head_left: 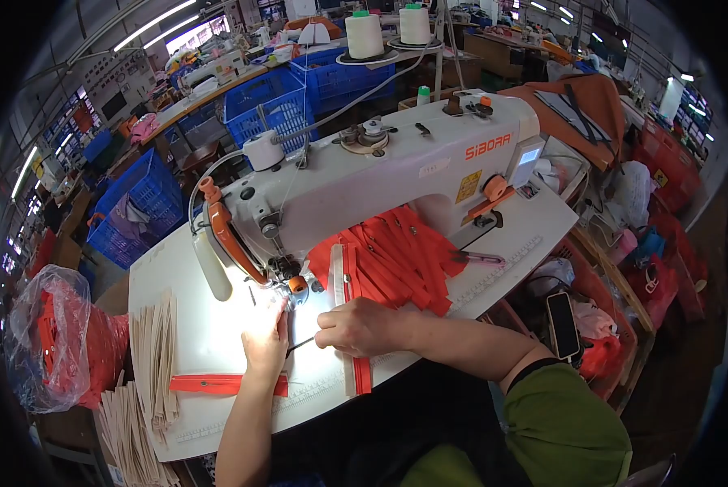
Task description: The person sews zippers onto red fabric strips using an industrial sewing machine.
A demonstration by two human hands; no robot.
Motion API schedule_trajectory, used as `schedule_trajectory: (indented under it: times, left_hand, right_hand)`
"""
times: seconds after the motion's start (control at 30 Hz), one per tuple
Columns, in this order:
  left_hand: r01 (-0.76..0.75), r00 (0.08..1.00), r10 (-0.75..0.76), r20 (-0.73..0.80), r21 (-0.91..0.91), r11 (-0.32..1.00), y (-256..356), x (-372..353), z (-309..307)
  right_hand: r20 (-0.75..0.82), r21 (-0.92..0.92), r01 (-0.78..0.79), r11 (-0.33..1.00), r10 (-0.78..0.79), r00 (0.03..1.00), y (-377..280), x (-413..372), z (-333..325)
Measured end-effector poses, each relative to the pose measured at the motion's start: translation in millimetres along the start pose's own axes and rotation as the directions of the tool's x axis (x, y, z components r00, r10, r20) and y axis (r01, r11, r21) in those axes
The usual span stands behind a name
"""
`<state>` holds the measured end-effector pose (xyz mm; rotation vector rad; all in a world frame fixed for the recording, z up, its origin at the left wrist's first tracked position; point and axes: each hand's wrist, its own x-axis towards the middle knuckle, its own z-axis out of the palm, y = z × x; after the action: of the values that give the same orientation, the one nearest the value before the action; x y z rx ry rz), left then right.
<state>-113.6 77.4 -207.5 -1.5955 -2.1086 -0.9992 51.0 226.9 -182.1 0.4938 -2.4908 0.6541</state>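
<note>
My left hand (265,337) is at the needle area of the white sewing machine (339,187), its fingers together under the lamp's glare; what they hold, if anything, cannot be made out. To its right, my right hand (360,326) is closed on a red zipper strip (362,375) with a pale band (337,268) along its side. This strip runs from beside the red pile down past the table's front edge. Another red zipper strip (226,384) lies flat, left of my left forearm and partly behind it. Many red strips (392,256) are heaped under the machine arm.
Bundles of pale strips (154,357) lie at the table's left edge, near a clear bag with red material (71,341). Pink-handled snips (484,259) rest right of the heap. Blue crates (140,211) stand behind; a phone (563,325) lies at the right.
</note>
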Motion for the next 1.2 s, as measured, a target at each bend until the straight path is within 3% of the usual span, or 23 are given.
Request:
schedule_trajectory:
  times: [0.8, 1.03, 1.2]
  left_hand:
    - [-0.043, 0.998, 0.043, -0.049, 0.005, 0.999, -5.2, -0.1, 3.8]
    - [0.041, 0.999, -0.041, 0.012, -0.011, 0.999, -5.2, -3.1, 2.8]
    - [0.023, 1.000, -0.023, 0.012, -0.002, 1.000, -3.7, -1.7, 2.2]
  right_hand:
    - [-0.024, -0.014, 0.021, 1.000, -0.022, 0.999, 1.1, -0.6, 1.4]
    - [-0.049, -0.007, 0.035, 0.999, -0.035, 0.998, 2.1, -0.6, 3.0]
    - [-0.032, -0.012, 0.028, 1.000, -0.029, 0.999, 0.6, -0.2, 0.0]
